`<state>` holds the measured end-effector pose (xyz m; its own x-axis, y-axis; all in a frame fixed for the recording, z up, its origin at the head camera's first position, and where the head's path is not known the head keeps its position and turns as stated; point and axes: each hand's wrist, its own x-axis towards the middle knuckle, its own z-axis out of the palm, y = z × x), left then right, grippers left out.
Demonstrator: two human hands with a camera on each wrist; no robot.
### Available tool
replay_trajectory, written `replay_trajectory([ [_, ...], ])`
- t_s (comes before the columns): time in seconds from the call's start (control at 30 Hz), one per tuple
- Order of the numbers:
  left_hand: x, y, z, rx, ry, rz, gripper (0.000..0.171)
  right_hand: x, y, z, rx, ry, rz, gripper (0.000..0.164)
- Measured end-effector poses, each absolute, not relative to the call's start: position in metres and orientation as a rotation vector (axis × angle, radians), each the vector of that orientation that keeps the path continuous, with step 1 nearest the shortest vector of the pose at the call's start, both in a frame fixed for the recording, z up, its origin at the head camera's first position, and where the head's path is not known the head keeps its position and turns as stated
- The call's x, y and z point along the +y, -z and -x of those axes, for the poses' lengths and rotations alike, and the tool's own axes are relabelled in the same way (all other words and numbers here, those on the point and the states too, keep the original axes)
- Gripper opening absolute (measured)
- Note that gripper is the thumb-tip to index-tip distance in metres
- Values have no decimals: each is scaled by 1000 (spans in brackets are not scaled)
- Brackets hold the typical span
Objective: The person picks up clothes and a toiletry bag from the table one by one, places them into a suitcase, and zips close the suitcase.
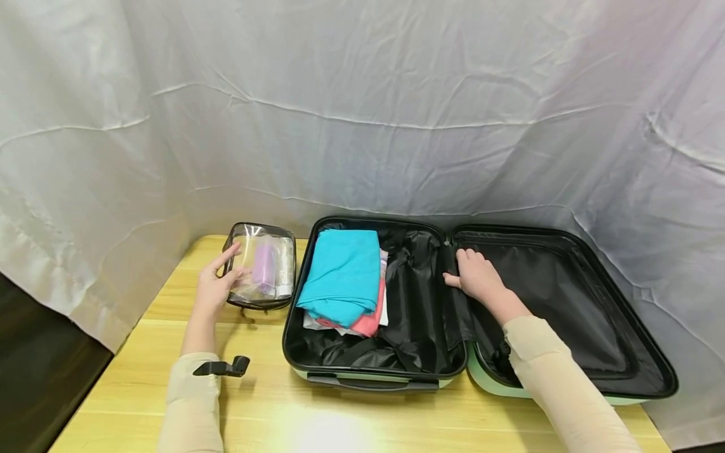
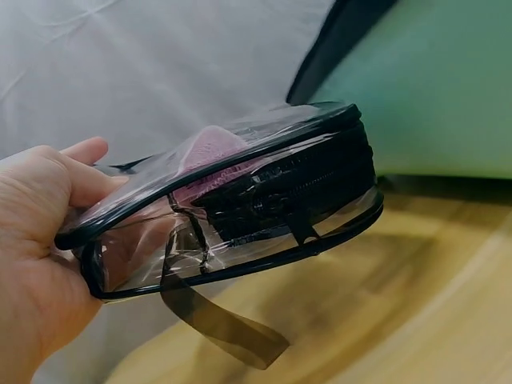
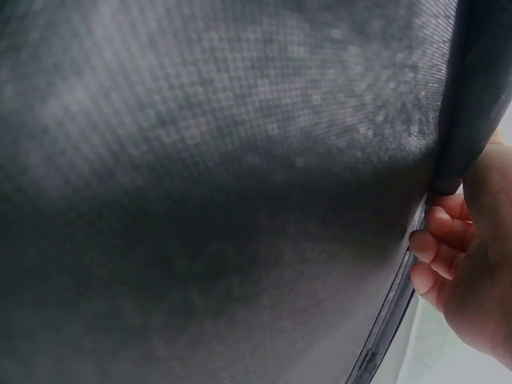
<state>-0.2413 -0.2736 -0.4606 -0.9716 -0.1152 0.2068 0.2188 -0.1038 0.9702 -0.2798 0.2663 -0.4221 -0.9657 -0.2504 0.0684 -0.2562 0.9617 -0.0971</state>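
Note:
My left hand grips one end of a clear toiletry bag with black piping. Inside it show a purple item and a white tube. In the left wrist view the bag is tilted, with its zipper and dangling strap facing the camera. To its right lies an open suitcase with black lining. My right hand holds the edge of a black fabric flap near the hinge; in the right wrist view its fingertips curl at the dark mesh's edge.
Folded clothes, a turquoise one above a coral one, lie in the suitcase's left half. The lid half lies open on the right. A wooden table carries everything, and a pale curtain hangs close behind.

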Motion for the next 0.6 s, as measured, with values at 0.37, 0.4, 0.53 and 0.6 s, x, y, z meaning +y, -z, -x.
replay_trajectory([
  [0.37,-270,431,232,-1716,2264,58,59,265,422,280,-3044,-155,-411,45],
  [0.4,-269,429,232,-1688,2278,58,59,265,422,279,-3040,-153,-413,46],
  [0.53,-266,419,230,-1609,2314,64,62,265,422,279,-3036,-152,-419,45],
  [0.6,-264,414,230,-1587,2327,73,63,266,421,278,-3038,-148,-418,45],
])
